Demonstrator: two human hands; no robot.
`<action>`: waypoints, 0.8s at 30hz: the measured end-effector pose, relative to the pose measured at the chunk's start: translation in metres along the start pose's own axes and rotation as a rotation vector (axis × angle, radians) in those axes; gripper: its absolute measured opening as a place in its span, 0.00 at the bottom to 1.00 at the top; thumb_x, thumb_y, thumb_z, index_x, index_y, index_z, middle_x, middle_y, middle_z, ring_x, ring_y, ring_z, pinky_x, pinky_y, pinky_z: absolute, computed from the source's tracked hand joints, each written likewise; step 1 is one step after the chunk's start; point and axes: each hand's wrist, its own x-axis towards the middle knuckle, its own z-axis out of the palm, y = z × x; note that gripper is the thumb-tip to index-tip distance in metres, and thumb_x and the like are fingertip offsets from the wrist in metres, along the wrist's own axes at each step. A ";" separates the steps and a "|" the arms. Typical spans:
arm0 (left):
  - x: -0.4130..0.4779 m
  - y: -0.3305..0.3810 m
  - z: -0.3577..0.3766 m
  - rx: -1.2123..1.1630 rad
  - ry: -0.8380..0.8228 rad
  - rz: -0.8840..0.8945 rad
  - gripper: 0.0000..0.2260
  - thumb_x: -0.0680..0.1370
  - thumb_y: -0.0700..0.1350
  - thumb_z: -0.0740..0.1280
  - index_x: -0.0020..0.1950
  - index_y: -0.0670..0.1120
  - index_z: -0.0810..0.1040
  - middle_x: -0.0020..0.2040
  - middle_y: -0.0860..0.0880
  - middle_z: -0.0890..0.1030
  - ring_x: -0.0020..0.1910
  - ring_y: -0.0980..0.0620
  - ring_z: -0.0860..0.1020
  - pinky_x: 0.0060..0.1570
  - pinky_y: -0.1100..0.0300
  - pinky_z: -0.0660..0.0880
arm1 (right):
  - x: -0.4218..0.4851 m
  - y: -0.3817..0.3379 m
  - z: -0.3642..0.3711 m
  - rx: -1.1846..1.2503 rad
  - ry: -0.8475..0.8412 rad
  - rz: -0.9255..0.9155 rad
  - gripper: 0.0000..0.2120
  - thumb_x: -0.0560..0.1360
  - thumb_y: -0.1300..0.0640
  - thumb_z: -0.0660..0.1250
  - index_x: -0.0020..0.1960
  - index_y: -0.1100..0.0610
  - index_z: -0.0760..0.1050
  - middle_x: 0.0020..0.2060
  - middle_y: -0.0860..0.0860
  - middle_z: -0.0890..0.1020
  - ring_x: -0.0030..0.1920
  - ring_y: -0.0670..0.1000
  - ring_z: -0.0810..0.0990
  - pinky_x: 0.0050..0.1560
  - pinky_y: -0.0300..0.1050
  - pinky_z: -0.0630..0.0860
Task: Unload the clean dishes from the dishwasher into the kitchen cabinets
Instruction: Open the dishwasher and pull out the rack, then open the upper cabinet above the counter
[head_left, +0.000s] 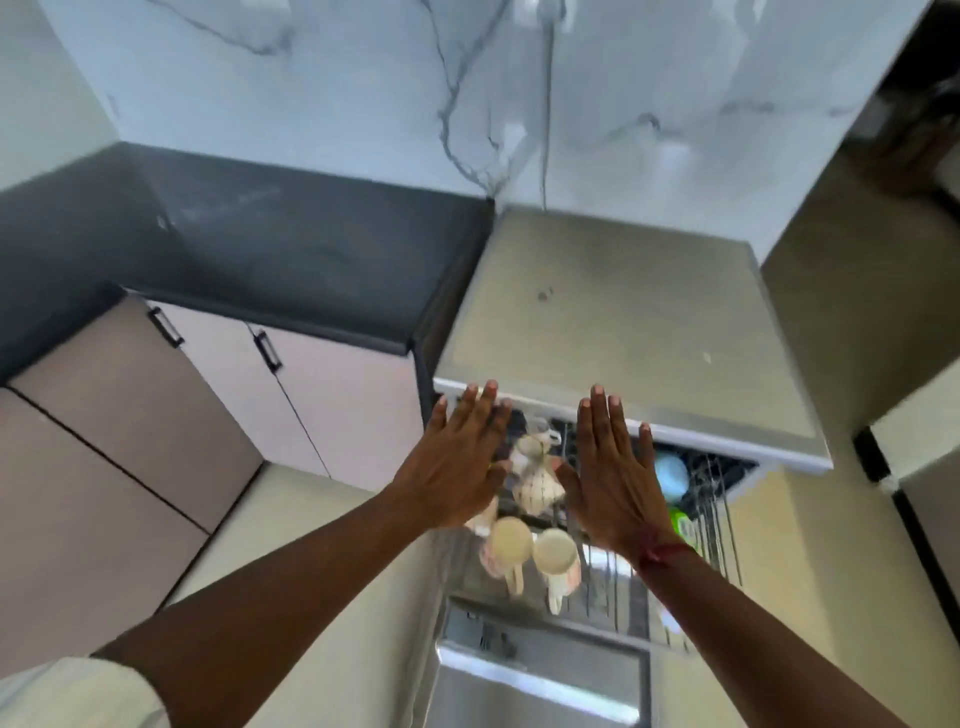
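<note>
Black countertop behind, left hand and right hand fingers straight, mugs in rack between them

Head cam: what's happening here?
A person reaches toward the open dishwasher, left hand and right hand both flat, fingers straight, holding nothing. The hands are over the pulled-out rack, which holds cream mugs, a patterned jug and a blue bowl. The lower cabinets on the left are shut.
</note>
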 end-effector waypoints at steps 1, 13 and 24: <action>0.004 -0.010 -0.023 0.010 0.029 -0.014 0.30 0.82 0.59 0.44 0.79 0.46 0.41 0.80 0.43 0.40 0.79 0.42 0.40 0.76 0.40 0.46 | 0.018 -0.011 -0.022 -0.008 0.040 -0.022 0.34 0.80 0.41 0.46 0.79 0.60 0.43 0.79 0.56 0.43 0.79 0.57 0.44 0.74 0.65 0.54; 0.005 -0.245 -0.283 0.249 0.484 -0.219 0.31 0.82 0.59 0.43 0.79 0.45 0.38 0.79 0.44 0.35 0.78 0.44 0.35 0.76 0.40 0.43 | 0.225 -0.226 -0.245 -0.127 0.545 -0.217 0.35 0.80 0.38 0.40 0.79 0.59 0.43 0.79 0.55 0.44 0.79 0.55 0.43 0.75 0.64 0.50; 0.015 -0.412 -0.379 0.047 0.401 -0.114 0.33 0.82 0.61 0.47 0.79 0.46 0.36 0.79 0.46 0.34 0.78 0.46 0.37 0.76 0.44 0.42 | 0.357 -0.369 -0.304 -0.240 0.621 -0.176 0.36 0.80 0.36 0.40 0.79 0.59 0.42 0.79 0.55 0.43 0.78 0.55 0.41 0.75 0.66 0.46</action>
